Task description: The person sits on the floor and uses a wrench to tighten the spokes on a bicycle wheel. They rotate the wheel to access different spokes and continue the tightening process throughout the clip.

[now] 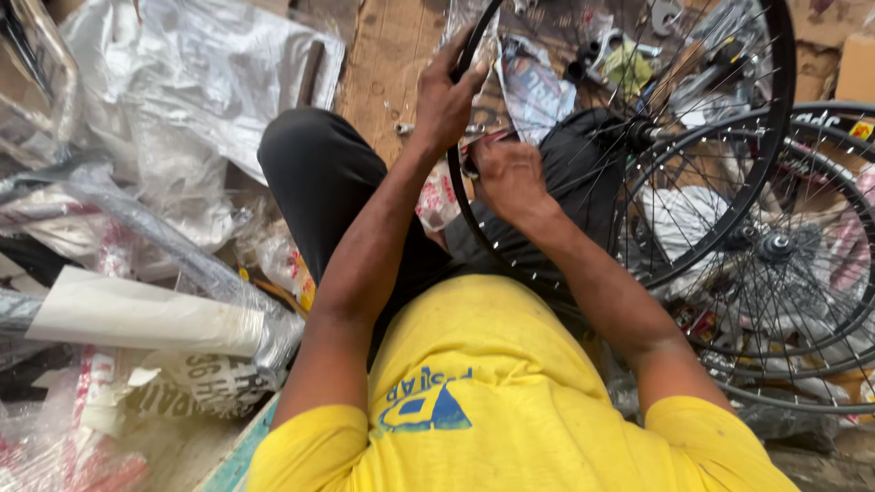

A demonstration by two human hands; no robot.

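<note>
Currently a black spoked bicycle wheel [583, 264] is held roughly upright across the lap, hub axle [649, 134] pointing sideways, rim plane running away from the body; the left hand [447, 96] is wrapped over the rim's upper-left arc, fingers clamped on it. The right hand [509, 178] is closed on the rim's inner side among the spokes; whether something small is pinched there cannot be told. More spoked wheels [784, 264] are stacked close on the right, clear plastic wrapping [173, 100] is piled left, cardboard [387, 46] lies ahead.
</note>
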